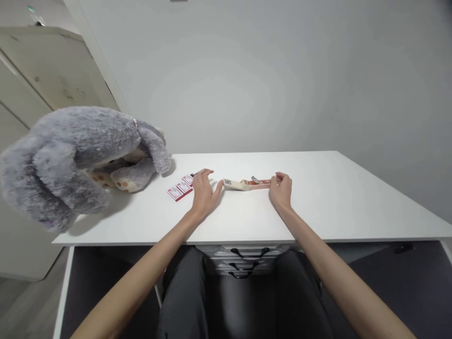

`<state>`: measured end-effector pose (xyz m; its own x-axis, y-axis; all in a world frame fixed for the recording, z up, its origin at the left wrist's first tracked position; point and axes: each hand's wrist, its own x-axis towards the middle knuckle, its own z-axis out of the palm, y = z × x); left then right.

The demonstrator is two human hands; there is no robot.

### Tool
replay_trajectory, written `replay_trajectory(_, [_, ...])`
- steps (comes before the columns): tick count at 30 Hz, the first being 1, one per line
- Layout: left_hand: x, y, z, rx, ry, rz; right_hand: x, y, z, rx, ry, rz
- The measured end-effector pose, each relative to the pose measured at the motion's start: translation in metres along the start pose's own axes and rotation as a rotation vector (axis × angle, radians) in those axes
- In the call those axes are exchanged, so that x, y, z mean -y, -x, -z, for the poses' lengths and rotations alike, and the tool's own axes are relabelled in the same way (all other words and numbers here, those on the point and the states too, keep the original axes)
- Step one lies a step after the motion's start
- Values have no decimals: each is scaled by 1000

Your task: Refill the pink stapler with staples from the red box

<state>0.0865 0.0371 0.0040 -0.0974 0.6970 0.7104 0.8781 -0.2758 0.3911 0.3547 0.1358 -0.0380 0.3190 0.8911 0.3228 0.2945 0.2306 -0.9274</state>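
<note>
Left hand (204, 190) spread; right hand (281, 189) curled, grip unclear; we judge tugging the hinged case (236, 185) could spill its metal piece (254, 180).

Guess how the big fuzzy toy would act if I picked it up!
The fuzzy toy would probably feel squishy, since its coat looks fluffy. It might flop, because its body looks bent over. It probably wouldn't roll easily: its shape is lumpy, not round.

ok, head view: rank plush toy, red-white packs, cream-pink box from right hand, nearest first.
1. Cream-pink box: just left of right hand
2. Red-white packs: farther left, beyond left hand
3. Plush toy: far left
</note>
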Motion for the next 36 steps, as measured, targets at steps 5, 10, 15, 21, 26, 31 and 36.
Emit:
replay_trajectory(5, [10,24,41,57,-191,21,4,20,14,-10,34,6])
replay_trajectory(10, [35,37,79,61,-328,180,10,43,26,15,57,43])
replay_trajectory(15, [57,43,99,99,-349,351,18,57,34,66,70,14])
replay_trajectory(21, [57,45,104,135,-291,395,26,59,36,137,52,-31])
replay_trajectory(26, [46,49,105,79,-239,327,33,61,37,231,36,65])
replay_trajectory(31, [16,51,82,94,45,142,44,69,39,483,-20,139])
replay_trajectory(36, [-26,44,44,198,179,-20,56,73,43,716,-46,224])
